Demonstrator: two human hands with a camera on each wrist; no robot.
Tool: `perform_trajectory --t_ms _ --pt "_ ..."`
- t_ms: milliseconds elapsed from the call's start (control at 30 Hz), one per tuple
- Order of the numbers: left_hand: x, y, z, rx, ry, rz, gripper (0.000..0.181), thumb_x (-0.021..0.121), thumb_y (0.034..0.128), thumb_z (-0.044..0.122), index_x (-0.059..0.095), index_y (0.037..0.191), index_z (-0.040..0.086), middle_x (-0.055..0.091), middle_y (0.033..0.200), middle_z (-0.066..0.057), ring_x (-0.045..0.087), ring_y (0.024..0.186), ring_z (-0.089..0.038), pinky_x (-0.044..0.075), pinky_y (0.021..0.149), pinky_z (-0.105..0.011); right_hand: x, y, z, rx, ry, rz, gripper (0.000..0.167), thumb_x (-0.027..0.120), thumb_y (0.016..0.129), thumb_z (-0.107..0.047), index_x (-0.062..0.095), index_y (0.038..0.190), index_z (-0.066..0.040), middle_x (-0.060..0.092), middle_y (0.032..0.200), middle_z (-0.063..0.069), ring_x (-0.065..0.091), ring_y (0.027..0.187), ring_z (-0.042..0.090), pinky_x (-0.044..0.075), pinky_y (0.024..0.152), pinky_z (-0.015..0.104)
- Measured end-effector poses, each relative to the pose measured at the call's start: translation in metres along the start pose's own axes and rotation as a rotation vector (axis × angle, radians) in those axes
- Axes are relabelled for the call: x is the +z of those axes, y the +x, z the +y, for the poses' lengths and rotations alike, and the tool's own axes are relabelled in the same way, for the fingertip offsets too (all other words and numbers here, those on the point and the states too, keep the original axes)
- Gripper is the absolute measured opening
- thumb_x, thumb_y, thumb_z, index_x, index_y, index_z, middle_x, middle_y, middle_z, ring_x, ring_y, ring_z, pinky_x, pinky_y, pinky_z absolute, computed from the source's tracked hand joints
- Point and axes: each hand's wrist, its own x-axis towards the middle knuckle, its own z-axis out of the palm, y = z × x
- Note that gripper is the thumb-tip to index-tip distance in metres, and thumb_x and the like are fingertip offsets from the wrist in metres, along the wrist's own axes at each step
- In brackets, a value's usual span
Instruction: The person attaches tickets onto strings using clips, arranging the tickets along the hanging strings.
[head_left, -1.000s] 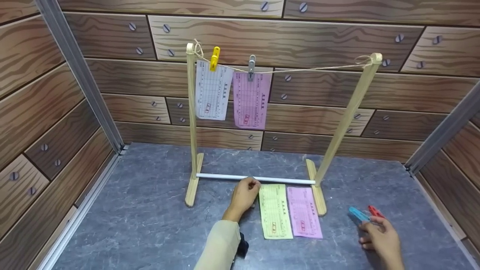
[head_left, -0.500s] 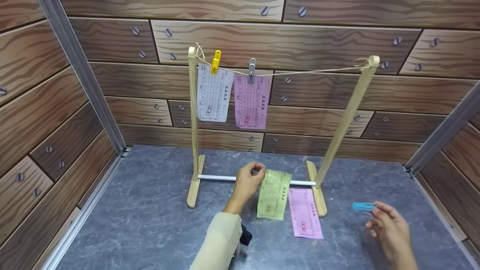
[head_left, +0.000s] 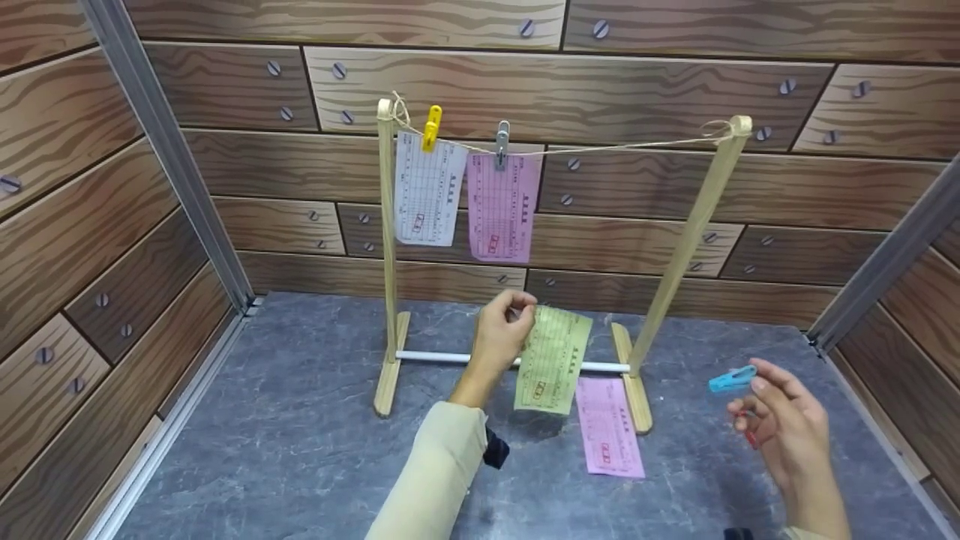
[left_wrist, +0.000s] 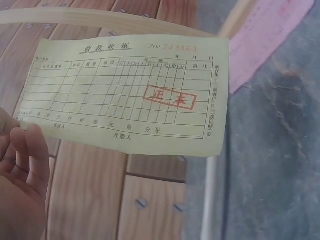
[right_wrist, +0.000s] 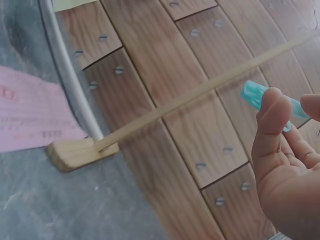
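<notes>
The left hand (head_left: 501, 334) pinches a corner of the green slip (head_left: 553, 361) between its thumb and finger. The green slip hangs down from that hand, up off the tabletop (head_left: 300, 420). In the head view it covers a bit of the white bar (head_left: 435, 357) at the bottom of the wooden stand (head_left: 388, 240). The left wrist view shows black lines and a red stamp on it.

The right hand (head_left: 795, 420) is off to the right of the stand. Its thumb and finger hold the blue clip (head_left: 729, 379) up in the air. A red clip (head_left: 751, 439) peeks out by its lower fingers. Most of it is hidden, so I can't tell how it is held.

A pink slip (head_left: 611, 427) lies flat on the tabletop, close beside the right foot (head_left: 639, 397) of the stand.

A thin string (head_left: 622, 145) goes across from one post to the other. The yellow clip (head_left: 431, 129) holds a white slip (head_left: 427, 195) on it, near the left post. Next to that, the grey clip (head_left: 502, 142) holds another pink slip (head_left: 500, 210). Behind is a wall (head_left: 600, 97) with a picture of boards and screws.
</notes>
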Motion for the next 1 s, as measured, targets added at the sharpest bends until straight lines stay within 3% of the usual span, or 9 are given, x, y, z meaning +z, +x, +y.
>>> perform_trajectory --t_ms 167,367,667,1000 --pt "0.0 0.008 0.01 0.014 -0.022 0.037 0.008 0.064 0.0886 -0.002 0.071 0.092 0.002 0.057 0.07 0.006 0.048 0.055 -0.009 0.039 0.048 -0.021 0.013 0.006 -0.007 -0.052 0.055 -0.048 0.029 0.042 0.103 0.011 0.061 0.124 0.008 0.067 0.093 0.017 0.068 0.066 0.025 0.053 0.05 0.027" --pt "-0.002 0.017 0.021 0.026 -0.032 0.078 0.01 0.065 0.0854 -0.003 0.071 0.09 0.003 0.058 0.069 0.005 0.048 0.054 -0.007 0.039 0.048 -0.02 0.024 0.014 -0.015 -0.091 0.001 -0.109 0.03 0.043 0.102 0.011 0.057 0.129 0.011 0.066 0.094 0.017 0.068 0.068 0.024 0.054 0.053 0.027" --pt "-0.005 0.029 0.038 0.043 -0.114 0.041 0.009 0.067 0.0867 -0.004 0.071 0.095 -0.002 0.063 0.074 0.001 0.051 0.052 -0.007 0.045 0.045 -0.022 0.039 0.022 -0.027 -0.149 -0.045 -0.187 0.037 0.042 0.101 0.015 0.051 0.136 0.013 0.066 0.098 0.018 0.07 0.075 0.026 0.056 0.056 0.028" --pt "-0.009 0.038 0.053 0.061 -0.133 0.046 0.006 0.068 0.0882 -0.004 0.071 0.093 -0.003 0.063 0.074 0.0 0.051 0.058 -0.007 0.044 0.052 -0.021 0.054 0.033 -0.039 -0.176 -0.038 -0.279 0.038 0.04 0.1 0.017 0.051 0.136 0.014 0.066 0.105 0.021 0.069 0.076 0.025 0.056 0.056 0.029"
